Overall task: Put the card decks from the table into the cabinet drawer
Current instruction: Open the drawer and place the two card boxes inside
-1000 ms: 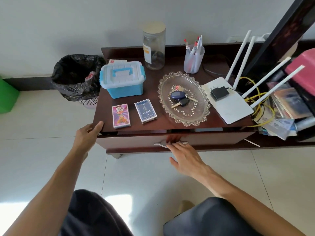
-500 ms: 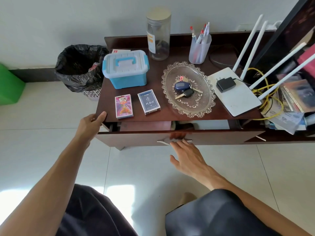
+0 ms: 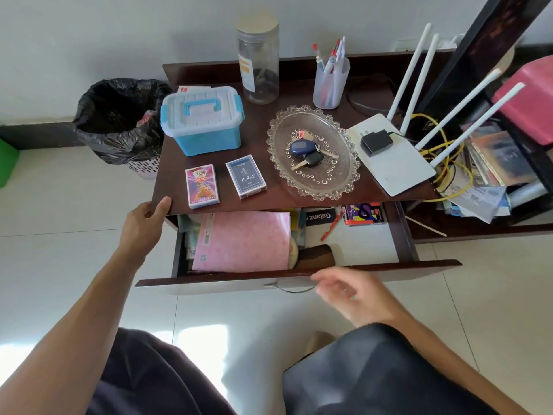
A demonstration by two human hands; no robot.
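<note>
Two card decks lie side by side at the front of the dark wooden tabletop point(image 3: 263, 124): a pink one point(image 3: 202, 186) and a blue one point(image 3: 246, 176). Below them the cabinet drawer point(image 3: 209, 279) stands pulled out. It holds a pink folder point(image 3: 245, 238), a red pen point(image 3: 330, 227) and a small colourful box point(image 3: 363, 215), with bare white bottom point(image 3: 359, 245) at the right. My left hand point(image 3: 143, 226) grips the tabletop's front left corner, thumb on top. My right hand point(image 3: 356, 295), blurred, hovers just right of the drawer's metal handle point(image 3: 287, 286), fingers loose and holding nothing.
On the tabletop stand a blue and white storage box point(image 3: 202, 121), a clear jar point(image 3: 258, 58), a pen cup point(image 3: 330, 82), a glass dish point(image 3: 344, 187) with keys and a white router point(image 3: 392, 166). A black-lined bin point(image 3: 119, 121) stands left; cluttered shelves at the right.
The drawer has slid out from barely open to wide open, pulled by my right hand, which has now come off the handle. My left hand stays on the table corner.
</note>
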